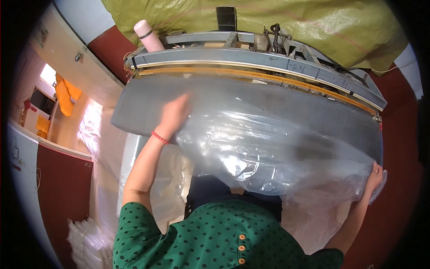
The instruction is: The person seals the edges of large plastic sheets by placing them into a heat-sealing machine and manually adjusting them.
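A large sheet of clear plastic film [251, 148] lies crumpled and shiny over the front of a grey padded work surface [148, 96] and hangs down before my body. At its right end my right hand [374, 177] is closed on the edge of the film, by the right corner of the surface. My left hand [175, 113], with a red bead bracelet on its wrist, is over the left part of the surface at the film's left edge. Motion smears its fingers, so I cannot tell whether they hold the film.
Behind the surface runs a long metal sealing frame [215, 56] with an orange strip [251, 74]. A pink flask [148, 36] stands at its left, a dark phone [226, 19] beyond it. Stacked plastic bags [89, 244] lie at lower left, below an open doorway [58, 112].
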A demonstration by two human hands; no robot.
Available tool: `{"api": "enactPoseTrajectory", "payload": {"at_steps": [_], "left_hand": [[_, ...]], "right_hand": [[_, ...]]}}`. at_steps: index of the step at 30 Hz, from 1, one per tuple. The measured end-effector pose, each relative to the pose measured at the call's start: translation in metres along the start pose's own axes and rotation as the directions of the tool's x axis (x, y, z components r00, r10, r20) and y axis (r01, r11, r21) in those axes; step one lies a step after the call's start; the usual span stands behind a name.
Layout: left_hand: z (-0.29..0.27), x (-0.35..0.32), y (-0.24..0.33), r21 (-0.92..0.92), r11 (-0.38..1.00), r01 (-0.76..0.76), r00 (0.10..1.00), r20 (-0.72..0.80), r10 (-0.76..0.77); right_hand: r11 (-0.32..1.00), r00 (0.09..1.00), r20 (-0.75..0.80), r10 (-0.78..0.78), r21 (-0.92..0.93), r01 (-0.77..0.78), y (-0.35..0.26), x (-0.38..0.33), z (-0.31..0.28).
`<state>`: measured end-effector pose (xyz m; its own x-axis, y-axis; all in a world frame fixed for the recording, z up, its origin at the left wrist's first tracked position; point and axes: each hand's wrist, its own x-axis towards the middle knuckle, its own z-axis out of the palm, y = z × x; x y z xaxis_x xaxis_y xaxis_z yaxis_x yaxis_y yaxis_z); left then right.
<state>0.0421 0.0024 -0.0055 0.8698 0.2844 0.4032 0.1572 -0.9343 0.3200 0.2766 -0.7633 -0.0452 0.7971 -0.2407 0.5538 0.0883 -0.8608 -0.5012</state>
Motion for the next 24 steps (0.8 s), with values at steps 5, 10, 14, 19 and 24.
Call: {"api": "enactPoseTrajectory", "payload": {"at_steps": [5,10,14,19,24], "left_hand": [[-0.008,-0.004,0.007,0.055,0.982,-0.179,0.979,0.106,0.173],[0.001,0.019,0.005,0.112,0.989,-0.100,0.991,0.105,0.088],[0.018,0.036,0.004,-0.009,0.998,-0.060,0.998,-0.002,0.060],[0.025,0.039,-0.004,-0.051,0.985,-0.166,0.986,-0.043,0.164],[0.013,0.044,-0.001,-0.340,0.940,0.008,1.000,-0.023,-0.017]], "right_hand": [[0.998,0.999,0.028,0.044,0.038,-0.045,0.034,-0.024,-0.022],[0.995,0.995,0.029,0.092,0.043,-0.093,0.056,-0.035,-0.027],[0.988,0.991,0.020,0.132,0.079,-0.133,0.060,-0.033,-0.034],[0.983,0.990,-0.047,0.131,0.133,-0.124,0.056,-0.019,-0.036],[0.953,0.973,-0.048,0.224,0.220,-0.208,0.034,0.022,-0.015]]}}
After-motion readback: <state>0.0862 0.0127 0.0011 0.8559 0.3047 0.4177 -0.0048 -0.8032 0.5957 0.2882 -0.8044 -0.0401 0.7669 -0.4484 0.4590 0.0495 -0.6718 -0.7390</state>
